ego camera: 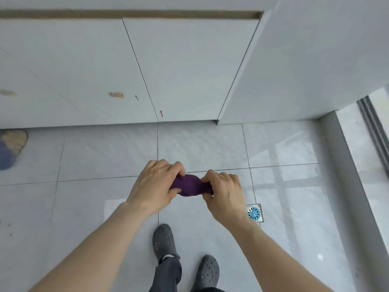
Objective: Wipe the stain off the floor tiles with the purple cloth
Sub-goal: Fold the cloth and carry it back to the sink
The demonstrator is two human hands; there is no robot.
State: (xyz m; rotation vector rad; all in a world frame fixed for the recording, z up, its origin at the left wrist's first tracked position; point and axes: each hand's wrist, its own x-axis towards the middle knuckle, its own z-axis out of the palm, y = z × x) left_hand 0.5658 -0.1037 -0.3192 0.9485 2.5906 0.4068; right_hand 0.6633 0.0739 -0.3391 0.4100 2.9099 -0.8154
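The purple cloth (190, 185) is bunched into a tight roll, held in the air above the grey floor tiles (101, 157). My left hand (155, 184) grips its left end and my right hand (224, 193) grips its right end, fingers closed on the fabric. Small dark specks mark the tiles (9, 229) at the far left. I cannot pick out a larger stain on the floor.
White cabinet doors (84, 70) with brown chips run along the far side, and a white panel (305, 60) stands at the right. A blue floor drain (254, 212) lies right of my hands. My grey clogs (163, 241) stand below. A slipper (11, 146) lies at the left edge.
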